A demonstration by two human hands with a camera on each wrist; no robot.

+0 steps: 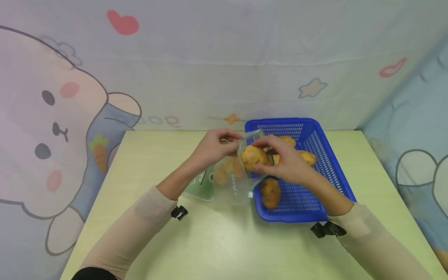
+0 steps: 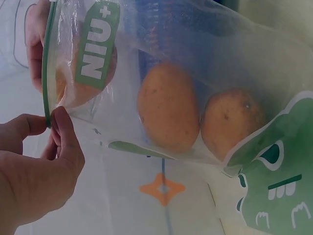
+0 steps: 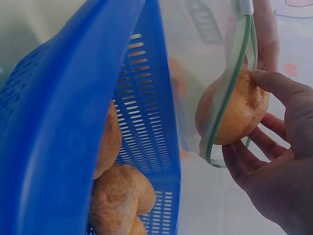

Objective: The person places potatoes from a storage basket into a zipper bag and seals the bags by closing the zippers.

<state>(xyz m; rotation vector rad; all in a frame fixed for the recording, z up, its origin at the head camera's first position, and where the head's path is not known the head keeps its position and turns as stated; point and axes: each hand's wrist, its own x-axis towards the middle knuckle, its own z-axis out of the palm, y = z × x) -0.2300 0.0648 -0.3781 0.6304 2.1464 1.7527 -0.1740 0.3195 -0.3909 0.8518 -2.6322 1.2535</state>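
A clear zip bag (image 2: 132,29) with a green zip edge and green print hangs from my left hand (image 1: 217,147), which pinches its rim between thumb and fingers. Two potatoes (image 2: 168,107) show through the plastic in its lower part. My right hand (image 1: 285,160) grips another potato (image 3: 244,105) at the bag's mouth, partly past the green edge, as the right wrist view shows. Just right of the bag stands a blue plastic basket (image 1: 301,210), under the right forearm. It holds several potatoes (image 1: 270,193), some partly hidden by the right hand.
A flat green printed piece (image 1: 203,184) with a pale edge lies on the table (image 1: 217,241) beneath and left of the bag. Behind the table hangs a cartoon-printed cloth (image 1: 217,85). Black straps (image 1: 328,229) sit at both wrists.
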